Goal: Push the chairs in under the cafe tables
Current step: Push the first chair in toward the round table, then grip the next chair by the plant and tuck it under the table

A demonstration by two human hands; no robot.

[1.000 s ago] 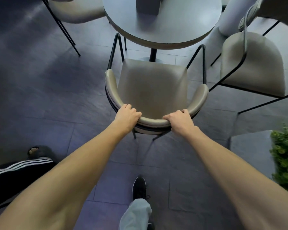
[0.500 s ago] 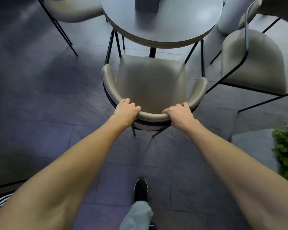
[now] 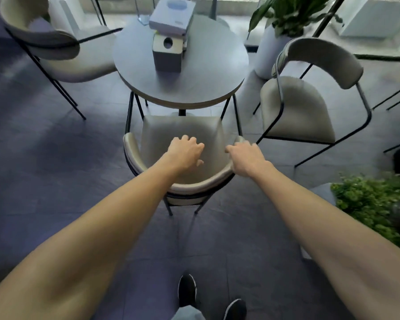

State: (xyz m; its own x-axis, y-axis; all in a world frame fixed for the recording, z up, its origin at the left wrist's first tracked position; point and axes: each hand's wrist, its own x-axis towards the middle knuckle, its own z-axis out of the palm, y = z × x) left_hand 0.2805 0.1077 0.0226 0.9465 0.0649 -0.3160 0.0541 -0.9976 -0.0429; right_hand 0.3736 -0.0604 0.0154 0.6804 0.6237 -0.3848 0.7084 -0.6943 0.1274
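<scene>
A beige padded chair (image 3: 180, 129) with a curved backrest and black metal legs stands right in front of me. Its seat front meets the edge of the round grey cafe table (image 3: 206, 72), and its front legs are under the tabletop. My left hand (image 3: 185, 153) hovers over the seat, just past the backrest, fingers loosely spread and holding nothing. My right hand (image 3: 245, 158) hangs above the right end of the backrest, fingers apart and not gripping. A second beige chair (image 3: 296, 112) stands pulled out to the right of the table. A third chair (image 3: 62, 63) sits at the back left.
A grey tissue box (image 3: 168, 53) and a pale box (image 3: 171, 16) behind it rest on the table. A white planter (image 3: 267, 51) with a leafy plant stands behind the right chair. A green shrub (image 3: 374, 204) is at my right. My shoes (image 3: 187, 292) are on the dark tiled floor.
The chair slid forward toward the table. Both hands then let go of the backrest and lifted off it. My view tilted up, showing the tabletop and both other chairs.
</scene>
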